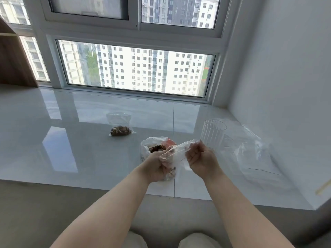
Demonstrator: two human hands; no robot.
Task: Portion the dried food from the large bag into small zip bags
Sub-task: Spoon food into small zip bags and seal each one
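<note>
Both my hands hold a small clear zip bag [176, 154] just above the glossy white sill. My left hand [157, 164] grips its lower part, where a little brown dried food shows. My right hand [201, 157] pinches the bag's top edge. Right behind my hands the large open plastic bag [152, 145] sits on the sill with dark dried food and something pink inside. Farther back to the left lies a small zip bag [119, 125] with dried food in its bottom.
A ribbed clear glass [212, 134] stands just beyond my right hand. Loose clear plastic bags [254, 151] lie to the right by the white wall. The sill [71, 140] ends at the window behind. A wooden panel [14, 59] stands far left.
</note>
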